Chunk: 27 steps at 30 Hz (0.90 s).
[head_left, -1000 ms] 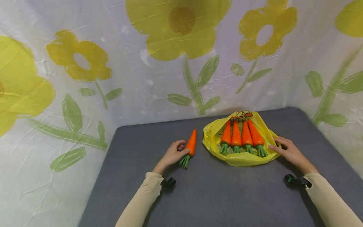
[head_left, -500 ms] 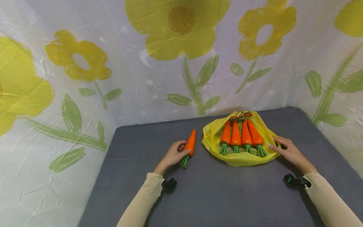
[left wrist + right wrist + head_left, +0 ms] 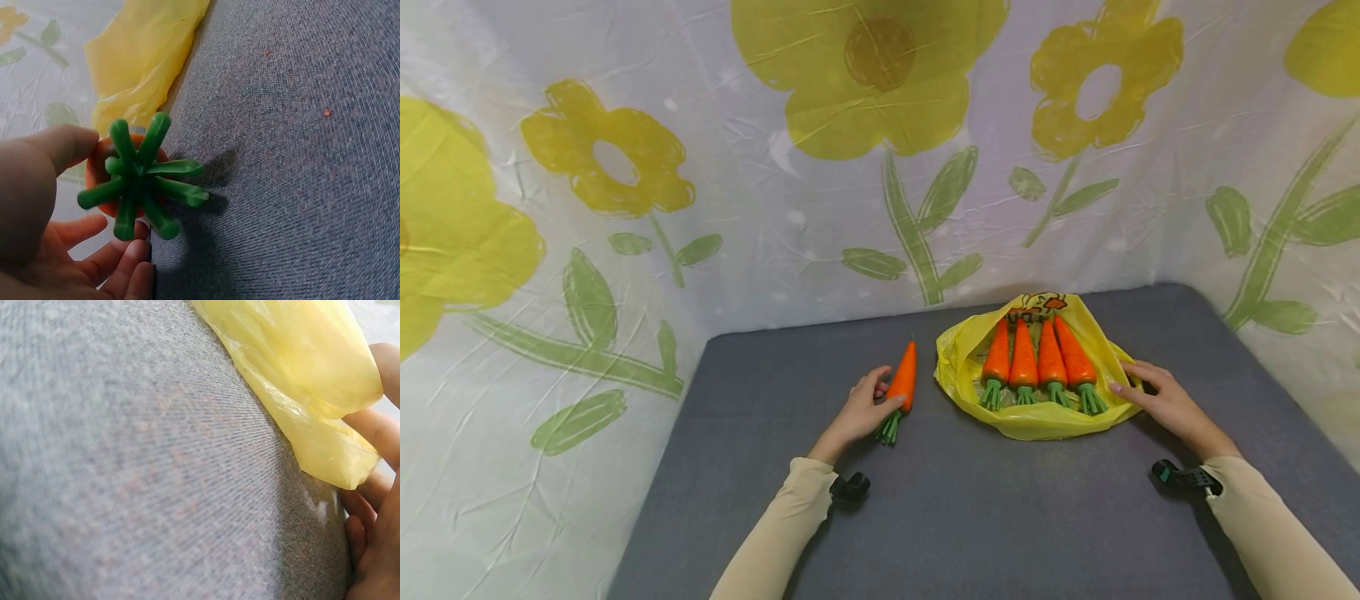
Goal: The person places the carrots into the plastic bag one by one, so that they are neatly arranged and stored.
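Observation:
A loose orange carrot (image 3: 902,382) with green stem stubs lies on the grey table, its tip pointing away. My left hand (image 3: 860,415) holds it near the stem end, thumb on the near side and fingers on the other. In the left wrist view the stubs (image 3: 140,178) face the camera, hiding most of the carrot's body. To the right, a yellow plastic bag (image 3: 1037,423) lies with its mouth spread wide and several more carrots (image 3: 1024,354) side by side in it. My right hand (image 3: 1165,404) grips the bag's right edge between thumb and fingers.
The grey cloth-covered table (image 3: 985,517) ends at the back against a white curtain (image 3: 790,250) printed with yellow flowers. Both wrists wear black straps with small devices.
The left hand has shifted slightly forward at the carrot, whose tip has turned a little to the left. The right hand, the bag and the carrots in it look the same.

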Tool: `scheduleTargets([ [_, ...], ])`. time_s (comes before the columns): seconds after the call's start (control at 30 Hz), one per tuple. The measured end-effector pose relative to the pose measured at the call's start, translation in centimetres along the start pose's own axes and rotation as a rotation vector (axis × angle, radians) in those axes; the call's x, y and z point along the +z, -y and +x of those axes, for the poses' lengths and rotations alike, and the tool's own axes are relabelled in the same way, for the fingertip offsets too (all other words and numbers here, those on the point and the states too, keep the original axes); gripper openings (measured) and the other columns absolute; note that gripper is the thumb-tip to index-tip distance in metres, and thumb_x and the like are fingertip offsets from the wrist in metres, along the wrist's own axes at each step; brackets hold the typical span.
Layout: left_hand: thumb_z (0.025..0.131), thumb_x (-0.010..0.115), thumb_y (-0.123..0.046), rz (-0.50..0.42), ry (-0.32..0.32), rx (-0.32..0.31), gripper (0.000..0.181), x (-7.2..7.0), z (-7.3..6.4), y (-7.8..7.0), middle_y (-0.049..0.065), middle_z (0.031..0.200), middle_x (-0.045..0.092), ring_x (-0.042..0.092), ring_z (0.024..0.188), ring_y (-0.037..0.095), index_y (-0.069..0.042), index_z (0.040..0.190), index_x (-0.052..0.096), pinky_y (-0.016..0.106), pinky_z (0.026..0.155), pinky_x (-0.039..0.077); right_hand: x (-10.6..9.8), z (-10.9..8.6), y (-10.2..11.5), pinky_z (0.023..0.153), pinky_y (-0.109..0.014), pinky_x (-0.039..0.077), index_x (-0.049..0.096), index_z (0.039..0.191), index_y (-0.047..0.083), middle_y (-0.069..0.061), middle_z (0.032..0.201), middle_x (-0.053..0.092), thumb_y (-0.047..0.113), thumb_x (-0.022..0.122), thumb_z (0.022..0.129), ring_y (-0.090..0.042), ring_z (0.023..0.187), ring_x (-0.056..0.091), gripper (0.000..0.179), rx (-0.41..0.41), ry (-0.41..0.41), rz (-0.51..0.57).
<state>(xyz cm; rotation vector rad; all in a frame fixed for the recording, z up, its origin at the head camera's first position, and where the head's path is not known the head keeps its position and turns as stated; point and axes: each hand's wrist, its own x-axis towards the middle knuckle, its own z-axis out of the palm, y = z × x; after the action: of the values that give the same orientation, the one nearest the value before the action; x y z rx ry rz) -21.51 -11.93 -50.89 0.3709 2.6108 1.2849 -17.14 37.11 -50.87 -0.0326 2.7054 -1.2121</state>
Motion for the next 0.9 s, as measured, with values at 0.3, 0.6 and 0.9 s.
scheduleTargets([
  [0.3,0.095,0.065,-0.035,0.029,0.007,-0.002,0.067,0.39,0.11,-0.51,0.018,0.126,0.056,0.052,0.111,0.028,-0.008,0.15,0.039,0.045,0.095,0.044,-0.05,0.08,-0.18,0.104,-0.078,0.017,0.028,0.153,-0.003,-0.037,0.157,0.016,0.042,0.056,0.099,-0.06,0.142,0.01,0.076,0.008,-0.002,-0.011],
  [0.6,0.089,0.073,-0.037,0.044,-0.021,-0.013,0.075,0.82,0.4,-0.67,0.017,0.122,0.056,0.05,0.109,0.029,-0.012,0.15,0.039,0.043,0.092,0.042,-0.01,0.17,-0.24,0.104,-0.077,0.017,0.029,0.153,-0.002,-0.037,0.157,0.017,0.042,0.057,0.099,-0.059,0.142,0.011,0.076,0.01,-0.002,-0.018],
  [0.9,0.093,0.069,-0.029,0.043,-0.088,0.012,0.061,1.01,0.59,-0.32,0.019,0.117,0.057,0.054,0.098,0.026,-0.012,0.147,0.045,0.035,0.082,0.043,-0.07,0.21,-0.2,0.105,-0.078,0.016,0.029,0.153,-0.002,-0.035,0.158,0.017,0.043,0.057,0.098,-0.058,0.143,0.01,0.076,0.015,0.002,-0.004],
])
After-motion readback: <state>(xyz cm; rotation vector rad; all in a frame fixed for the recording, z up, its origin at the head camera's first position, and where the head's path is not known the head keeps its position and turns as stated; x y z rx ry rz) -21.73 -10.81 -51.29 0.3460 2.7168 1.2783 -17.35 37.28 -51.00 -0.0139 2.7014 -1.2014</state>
